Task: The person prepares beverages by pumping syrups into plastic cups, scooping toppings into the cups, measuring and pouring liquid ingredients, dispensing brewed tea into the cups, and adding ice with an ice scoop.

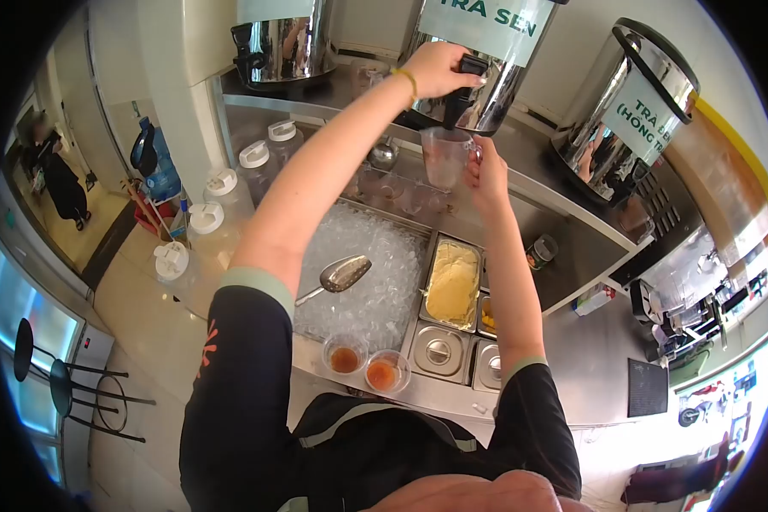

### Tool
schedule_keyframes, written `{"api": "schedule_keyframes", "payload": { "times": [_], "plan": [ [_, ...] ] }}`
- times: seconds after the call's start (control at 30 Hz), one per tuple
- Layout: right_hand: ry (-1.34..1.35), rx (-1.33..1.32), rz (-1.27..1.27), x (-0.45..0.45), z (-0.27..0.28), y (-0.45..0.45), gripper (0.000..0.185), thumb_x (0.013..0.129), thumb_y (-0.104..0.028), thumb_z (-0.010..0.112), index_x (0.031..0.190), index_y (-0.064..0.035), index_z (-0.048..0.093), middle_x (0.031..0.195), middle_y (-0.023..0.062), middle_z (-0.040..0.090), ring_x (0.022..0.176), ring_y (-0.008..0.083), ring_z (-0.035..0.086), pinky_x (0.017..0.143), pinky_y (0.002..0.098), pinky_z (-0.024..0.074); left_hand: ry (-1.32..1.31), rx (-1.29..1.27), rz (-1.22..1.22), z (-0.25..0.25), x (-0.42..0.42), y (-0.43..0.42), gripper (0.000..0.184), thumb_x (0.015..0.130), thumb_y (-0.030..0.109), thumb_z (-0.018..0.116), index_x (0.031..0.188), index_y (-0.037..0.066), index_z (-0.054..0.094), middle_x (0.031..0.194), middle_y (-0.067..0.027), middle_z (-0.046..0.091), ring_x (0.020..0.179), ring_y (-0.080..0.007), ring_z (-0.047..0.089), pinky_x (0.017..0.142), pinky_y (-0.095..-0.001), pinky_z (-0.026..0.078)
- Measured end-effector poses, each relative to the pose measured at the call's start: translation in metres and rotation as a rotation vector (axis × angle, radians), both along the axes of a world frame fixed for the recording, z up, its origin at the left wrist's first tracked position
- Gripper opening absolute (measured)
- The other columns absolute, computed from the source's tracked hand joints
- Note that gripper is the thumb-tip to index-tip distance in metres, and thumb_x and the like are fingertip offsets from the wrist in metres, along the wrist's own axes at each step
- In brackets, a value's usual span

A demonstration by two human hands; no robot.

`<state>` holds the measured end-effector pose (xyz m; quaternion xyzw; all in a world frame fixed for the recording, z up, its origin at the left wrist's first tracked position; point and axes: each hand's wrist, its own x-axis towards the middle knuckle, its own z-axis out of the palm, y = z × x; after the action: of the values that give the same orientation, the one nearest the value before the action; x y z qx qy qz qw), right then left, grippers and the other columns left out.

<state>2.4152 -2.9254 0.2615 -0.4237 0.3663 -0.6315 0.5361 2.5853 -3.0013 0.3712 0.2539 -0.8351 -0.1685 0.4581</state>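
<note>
My left hand (pixel 442 72) is closed on the black tap (pixel 462 90) of the steel dispenser (pixel 497 85) labelled "TRA SEN". Just below that tap, my right hand (pixel 488 173) grips the handle of a clear measuring jug (pixel 445 160), which looks upright. Whether liquid runs into it cannot be made out. Beneath my arms lies a bin of ice (pixel 363 247) with a perforated metal scoop (pixel 346 273) on it. Two clear cups (pixel 344 358) with reddish-brown contents stand at the front edge of the counter.
Right of the ice sit a tray of yellow food (pixel 452 286) and lidded steel pans (pixel 439 350). White-lidded jugs (pixel 206 219) line the left side. Another dispenser (pixel 627 111) stands at the right. A person (pixel 60 175) is beyond the doorway, near stools (pixel 64 380).
</note>
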Motion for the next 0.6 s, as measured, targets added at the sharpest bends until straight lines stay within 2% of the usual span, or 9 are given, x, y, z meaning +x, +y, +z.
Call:
{"api": "schedule_keyframes", "payload": {
  "times": [0.03,0.1,0.13,0.17,0.33,0.47,0.6],
  "plan": [
    [-0.04,-0.03,0.007,0.004,0.0,-0.006,0.032,0.086,-0.03,0.062,0.065,-0.0104,0.047,0.048,-0.0047,0.033,0.037,0.0075,0.027,0.037,0.0249,0.0201,-0.024,-0.15,0.162,0.001,-0.002,0.028,0.032,0.083,0.027,0.072,0.105,0.005,0.066,0.089,-0.0077,0.072,0.076,-0.0163,0.068,0.072,-0.0267,0.053],
    [-0.127,-0.084,0.017,0.01,-0.003,-0.014,0.03,0.086,-0.028,0.061,0.066,-0.0097,0.049,0.05,-0.004,0.038,0.037,0.0071,0.03,0.036,0.0245,0.0215,-0.15,-0.436,0.382,-0.01,-0.008,0.055,0.022,0.082,0.017,0.069,0.102,0.006,0.068,0.098,-0.0079,0.071,0.084,-0.0205,0.07,0.074,-0.0286,0.055],
    [-0.162,-0.105,0.035,0.012,-0.006,-0.017,0.028,0.087,-0.028,0.06,0.068,-0.0092,0.051,0.051,-0.003,0.041,0.038,0.0073,0.031,0.037,0.0242,0.0218,-0.113,-0.987,0.37,-0.026,-0.01,0.044,0.02,0.081,0.012,0.067,0.101,0.009,0.068,0.104,-0.0046,0.069,0.095,-0.0233,0.067,0.079,-0.0316,0.056],
    [-0.168,-0.11,0.03,0.013,-0.008,-0.021,0.027,0.087,-0.028,0.06,0.07,-0.0087,0.052,0.052,-0.003,0.041,0.038,0.0073,0.032,0.037,0.0242,0.0226,-0.039,-1.035,0.337,-0.04,-0.013,0.032,0.022,0.08,0.008,0.066,0.101,0.009,0.069,0.108,-0.0043,0.068,0.105,-0.0212,0.064,0.085,-0.033,0.056],
    [-0.2,-0.064,-0.088,0.015,-0.017,-0.033,0.021,0.088,-0.026,0.059,0.082,-0.006,0.059,0.053,-0.0031,0.042,0.042,0.0076,0.036,0.04,0.0239,0.0276,-0.026,-0.819,0.268,-0.04,-0.012,0.042,0.024,0.082,0.024,0.069,0.101,0.009,0.071,0.108,-0.0075,0.069,0.106,-0.0234,0.064,0.087,-0.0333,0.053],
    [-0.266,-0.123,-0.034,0.01,-0.041,-0.045,0.021,0.087,-0.025,0.06,0.087,-0.0045,0.061,0.055,-0.0019,0.044,0.043,0.0078,0.038,0.041,0.0236,0.0303,-0.013,-0.787,0.299,-0.04,-0.013,0.058,0.033,0.083,0.037,0.068,0.099,0.008,0.071,0.108,-0.0075,0.069,0.106,-0.024,0.063,0.087,-0.0346,0.052],
    [-0.244,-0.098,-0.048,0.01,-0.048,-0.044,0.022,0.086,-0.024,0.061,0.086,-0.0022,0.061,0.055,-0.0012,0.046,0.043,0.0083,0.039,0.042,0.0239,0.031,-0.001,-0.751,0.258,-0.041,-0.014,0.052,0.033,0.084,0.037,0.067,0.1,0.009,0.071,0.108,-0.0071,0.068,0.108,-0.0243,0.062,0.086,-0.0344,0.052]
  ]
}}
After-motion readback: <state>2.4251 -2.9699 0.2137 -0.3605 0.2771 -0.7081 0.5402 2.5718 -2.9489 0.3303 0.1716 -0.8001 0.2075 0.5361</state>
